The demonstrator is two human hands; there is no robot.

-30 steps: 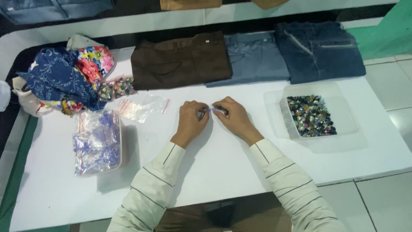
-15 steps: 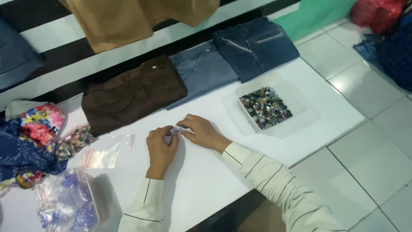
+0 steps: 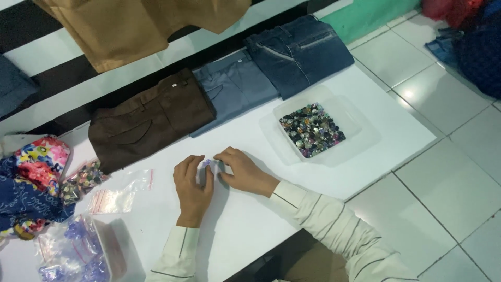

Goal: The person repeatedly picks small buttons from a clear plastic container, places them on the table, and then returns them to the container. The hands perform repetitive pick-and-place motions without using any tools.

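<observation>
**On the white table: two hands pinch a small clear bag**

Near the middle of the white table (image 3: 245, 230), both hands meet over a small clear bag (image 3: 207, 164) with something purple inside. Left hand (image 3: 192, 189) lies palm down, forearm running straight back toward the body, thumb and fingers curled in and nipping the bag's left edge. Right hand (image 3: 242, 171) comes in from the right, wrist bent, fingertips closed on the bag's other side. Both hands touch at the fingertips; the bag rests against the table between them. Sleeves are cream with thin dark stripes.

Right of the bag, well apart: a clear tray (image 3: 348, 112) of mixed dark buttons (image 3: 312, 129). Beyond the bag, at the table's far edge, three folded trousers side by side: brown (image 3: 148, 117), grey-blue (image 3: 235, 86), dark blue (image 3: 300, 52). Left of the bag: empty clear bags with red strips (image 3: 122, 190), a packet of beads (image 3: 81, 180), a flowered cloth bundle (image 3: 31, 183). Near left corner: a box of filled purple bags (image 3: 73, 253).

Tan cloth (image 3: 141, 26) hangs above the far side. Pale floor tiles (image 3: 449, 156) to the right of the table.
</observation>
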